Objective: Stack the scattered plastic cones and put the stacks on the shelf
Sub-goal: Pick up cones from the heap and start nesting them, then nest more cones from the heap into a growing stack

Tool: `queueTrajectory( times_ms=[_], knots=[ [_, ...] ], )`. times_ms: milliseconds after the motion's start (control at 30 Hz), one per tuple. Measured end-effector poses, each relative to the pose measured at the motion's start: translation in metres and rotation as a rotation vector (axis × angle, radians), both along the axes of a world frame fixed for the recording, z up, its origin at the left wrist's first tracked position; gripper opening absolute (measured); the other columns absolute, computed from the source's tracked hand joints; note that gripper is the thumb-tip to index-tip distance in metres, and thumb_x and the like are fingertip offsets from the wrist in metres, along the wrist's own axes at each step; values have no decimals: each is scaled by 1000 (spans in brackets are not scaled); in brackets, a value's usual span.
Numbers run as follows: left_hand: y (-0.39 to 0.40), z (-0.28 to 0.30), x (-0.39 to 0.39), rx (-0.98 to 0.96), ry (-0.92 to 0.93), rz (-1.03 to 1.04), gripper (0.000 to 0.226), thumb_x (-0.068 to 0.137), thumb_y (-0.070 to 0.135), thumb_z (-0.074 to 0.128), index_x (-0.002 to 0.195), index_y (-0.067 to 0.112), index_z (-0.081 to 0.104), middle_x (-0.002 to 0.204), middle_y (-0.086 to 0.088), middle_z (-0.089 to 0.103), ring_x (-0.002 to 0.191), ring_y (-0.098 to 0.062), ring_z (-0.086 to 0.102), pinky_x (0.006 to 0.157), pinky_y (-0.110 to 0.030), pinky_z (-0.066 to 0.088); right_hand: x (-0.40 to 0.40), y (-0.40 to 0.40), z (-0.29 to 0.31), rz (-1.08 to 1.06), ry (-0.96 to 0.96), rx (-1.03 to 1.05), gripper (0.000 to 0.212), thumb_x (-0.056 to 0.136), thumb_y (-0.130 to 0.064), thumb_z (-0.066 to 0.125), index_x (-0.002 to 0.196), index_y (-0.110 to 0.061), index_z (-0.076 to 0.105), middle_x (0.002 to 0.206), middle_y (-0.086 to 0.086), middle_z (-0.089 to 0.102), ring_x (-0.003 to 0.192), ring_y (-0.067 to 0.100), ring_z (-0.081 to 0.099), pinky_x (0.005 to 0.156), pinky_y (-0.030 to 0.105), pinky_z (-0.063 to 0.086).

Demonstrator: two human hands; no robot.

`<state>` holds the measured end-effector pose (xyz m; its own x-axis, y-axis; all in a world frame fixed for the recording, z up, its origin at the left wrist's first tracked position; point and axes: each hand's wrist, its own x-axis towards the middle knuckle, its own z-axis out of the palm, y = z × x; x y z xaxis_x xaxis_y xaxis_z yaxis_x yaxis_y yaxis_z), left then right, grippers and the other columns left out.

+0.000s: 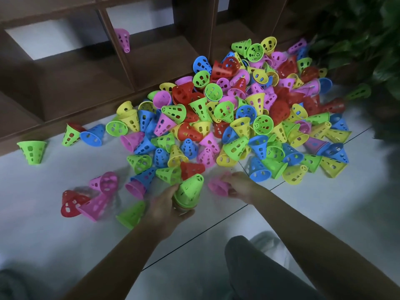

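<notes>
My left hand (166, 204) grips a short stack of perforated plastic cones topped by a green one (190, 190), just in front of the big multicoloured cone pile (233, 118) on the floor, while my right hand (240, 185) pinches a blurred pink cone (218, 187) beside it.

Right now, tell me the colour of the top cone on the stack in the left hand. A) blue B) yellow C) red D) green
D: the left hand grips a short stack whose topmost cone is green, with other rims only just showing beneath it.
</notes>
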<state>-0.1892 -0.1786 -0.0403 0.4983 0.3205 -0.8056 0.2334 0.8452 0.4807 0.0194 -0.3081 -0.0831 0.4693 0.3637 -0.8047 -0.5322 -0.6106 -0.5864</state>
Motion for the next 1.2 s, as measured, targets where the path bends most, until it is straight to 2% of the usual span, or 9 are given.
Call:
queueTrajectory(
  times_ms=[200, 433, 567, 667, 767, 867, 967, 1067, 1200],
  knots=[
    [2, -20, -2, -28, 41, 0, 32, 100, 20, 56, 131, 17, 61, 136, -16, 62, 113, -35, 67, 85, -50, 57, -41, -30, 8, -26, -22, 92, 29, 96, -15, 65, 124, -10, 60, 116, 13, 66, 96, 27, 67, 68, 32, 55],
    [-3, -25, 3, -68, 103, 19, 28, 103, 30, 53, 126, 17, 63, 132, -13, 63, 119, -32, 62, 81, -46, 57, -48, -34, 13, -366, 57, 280, 36, 102, -10, 54, 137, -4, 49, 121, 23, 67, 114, 40, 65, 94, 45, 57],
    [-9, -21, 9, -87, 134, 34, 35, 102, 34, 55, 131, 15, 60, 132, -13, 63, 120, -33, 63, 80, -45, 57, -46, -23, 44, -416, -114, 392, 42, 103, -13, 54, 144, -13, 44, 109, 8, 73, 102, 21, 71, 95, 42, 56],
    [-13, -17, 18, -84, 115, -4, 32, 102, 32, 54, 127, 13, 61, 128, -16, 65, 121, -34, 61, 82, -45, 56, -55, -11, 68, -297, -463, 410, 52, 101, -17, 58, 149, -21, 39, 104, 1, 67, 87, 8, 65, 89, 36, 57],
    [-17, -11, 25, -73, 102, -14, 32, 102, 33, 55, 127, 13, 62, 125, -18, 66, 119, -36, 62, 79, -44, 57, -76, -5, 77, -149, -637, 454, 62, 101, -15, 58, 155, -28, 29, 122, 2, 63, 98, 1, 66, 79, 23, 57],
    [-18, -6, 29, -40, 51, -83, 34, 103, 36, 51, 128, 17, 65, 125, -14, 70, 117, -33, 64, 80, -42, 58, -94, -5, 69, 50, -763, 450, 65, 102, -25, 56, 153, -48, 23, 138, -4, 56, 122, 6, 57, 97, 31, 55],
    [-19, -4, 33, -15, 33, -109, 36, 104, 39, 47, 126, 19, 68, 118, -11, 74, 106, -28, 69, 97, -48, 55, -103, -11, 52, 167, -868, 403, 59, 104, -29, 52, 156, -40, 25, 134, -17, 47, 127, 11, 50, 104, 39, 50],
    [-15, -3, 36, -12, 56, -78, 45, 108, 44, 37, 126, 15, 67, 113, -13, 75, 104, -29, 72, 101, -54, 51, -106, -13, 48, 177, -867, 404, 62, 102, -18, 54, 152, -44, 27, 129, -20, 42, 128, 9, 46, 103, 40, 51],
    [-17, 3, 37, -26, 30, -134, 61, 105, 59, 24, 125, 18, 65, 118, -15, 73, 113, -32, 69, 95, -49, 55, -99, -17, 52, 175, -701, 457, 73, 94, -22, 71, 146, -49, 28, 145, -22, 40, 136, 4, 43, 109, 32, 45]
  ],
)
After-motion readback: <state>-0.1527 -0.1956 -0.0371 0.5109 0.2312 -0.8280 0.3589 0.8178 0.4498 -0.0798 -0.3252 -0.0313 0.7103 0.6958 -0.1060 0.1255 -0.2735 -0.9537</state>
